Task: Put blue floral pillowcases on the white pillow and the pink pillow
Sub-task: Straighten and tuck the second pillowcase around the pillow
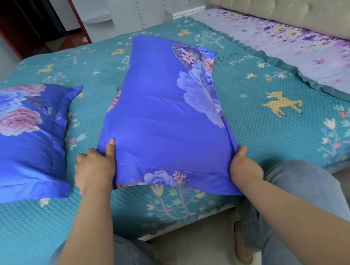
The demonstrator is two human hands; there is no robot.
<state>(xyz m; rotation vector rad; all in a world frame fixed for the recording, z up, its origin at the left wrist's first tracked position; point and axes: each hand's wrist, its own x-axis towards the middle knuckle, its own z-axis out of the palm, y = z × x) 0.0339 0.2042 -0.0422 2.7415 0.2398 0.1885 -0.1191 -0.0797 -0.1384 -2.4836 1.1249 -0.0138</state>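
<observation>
Both hands, left hand (93, 166) and right hand (243, 163), grip second cased pillow (161, 120) right of finished pillow (16, 138); next: straighten, lay flat.

Bare forearms (88, 226), blue jeans (304, 184), slippers (243, 254)

You can't see either pillow's colour inside its pillowcase (163, 120) | left covered pillow (16, 143) cut by frame edge | right hand (243, 163) fingers tucked under the hem
</observation>
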